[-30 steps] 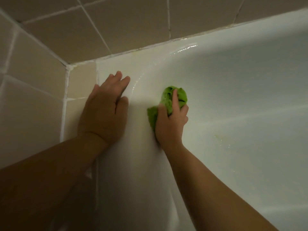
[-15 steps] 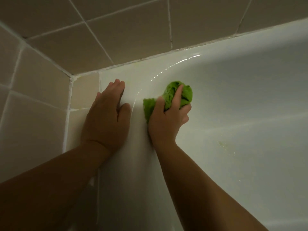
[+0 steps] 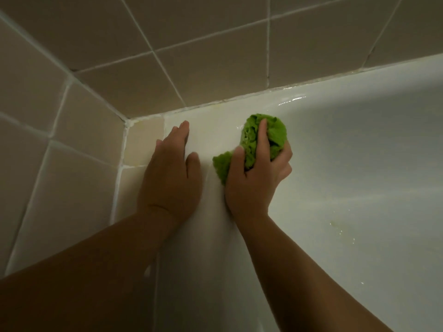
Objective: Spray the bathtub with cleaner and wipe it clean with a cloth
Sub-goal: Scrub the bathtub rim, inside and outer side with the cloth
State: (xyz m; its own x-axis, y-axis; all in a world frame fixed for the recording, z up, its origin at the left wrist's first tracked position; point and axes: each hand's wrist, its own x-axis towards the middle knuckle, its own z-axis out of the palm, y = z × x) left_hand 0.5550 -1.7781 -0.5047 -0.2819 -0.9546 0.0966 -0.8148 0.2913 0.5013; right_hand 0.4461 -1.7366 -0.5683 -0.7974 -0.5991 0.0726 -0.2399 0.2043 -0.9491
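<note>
The white bathtub point(image 3: 354, 164) fills the right and lower part of the head view, its rim wet and shiny near the corner. My right hand point(image 3: 254, 185) grips a bunched green cloth point(image 3: 266, 137) and presses it against the tub's inner wall just below the rim. My left hand point(image 3: 171, 173) lies flat with straight fingers on the tub's end rim, beside the tiled corner. No spray bottle is in view.
Beige wall tiles point(image 3: 191, 56) with white grout meet the tub along the top and left, forming a corner point(image 3: 127, 122). Yellowish droplets point(image 3: 340, 228) sit on the tub wall at the right.
My right hand has slid the green cloth up along the tub wall toward the rim. My left hand has stayed flat on the tub's end rim.
</note>
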